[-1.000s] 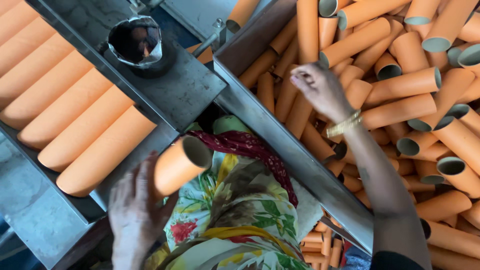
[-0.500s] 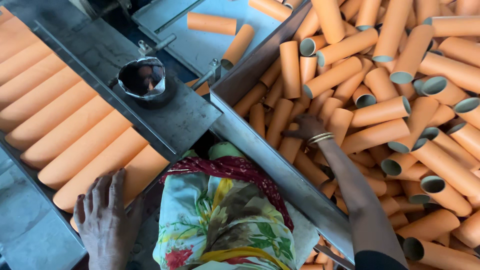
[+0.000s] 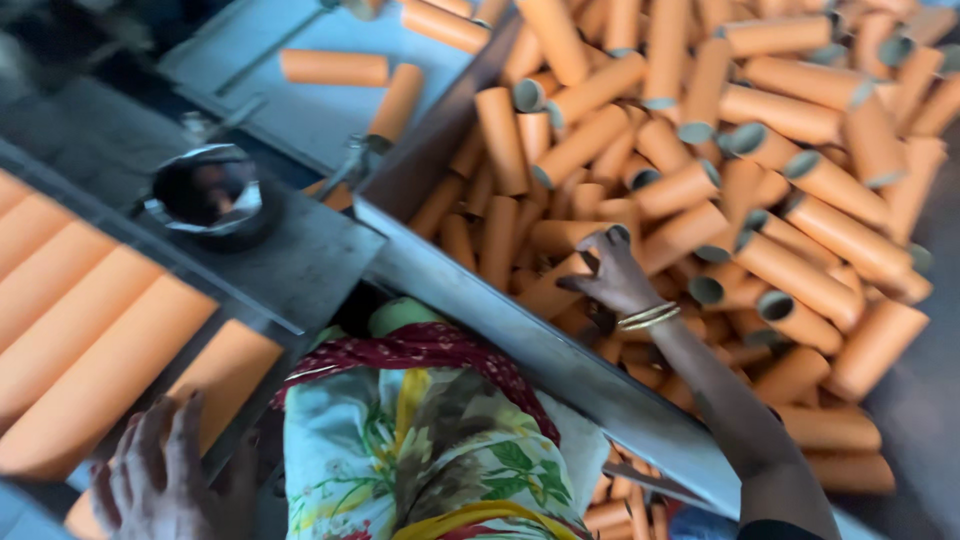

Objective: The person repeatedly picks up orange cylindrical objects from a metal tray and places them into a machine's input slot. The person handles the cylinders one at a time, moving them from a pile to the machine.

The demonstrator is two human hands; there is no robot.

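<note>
Right hand (image 3: 618,275) has reached deeper into the bin of orange tubes (image 3: 700,180), grip closing on one tube in the pile, unlifted. Left hand (image 3: 160,480) remains flat, fingers apart, on the tray's nearest orange tube (image 3: 120,400).

Factory floor, production line. Deep grey metal bin (image 3: 520,340) heaped with identical orange cardboard tubes (image 3: 700,190), open ends showing grey inside. At bin's left edge, grey steel machine bed (image 3: 300,260) with round metal socket (image 3: 207,192). Sloping rack (image 3: 60,330) feeding row of same tubes side by side. No domestic furnishings.
</note>
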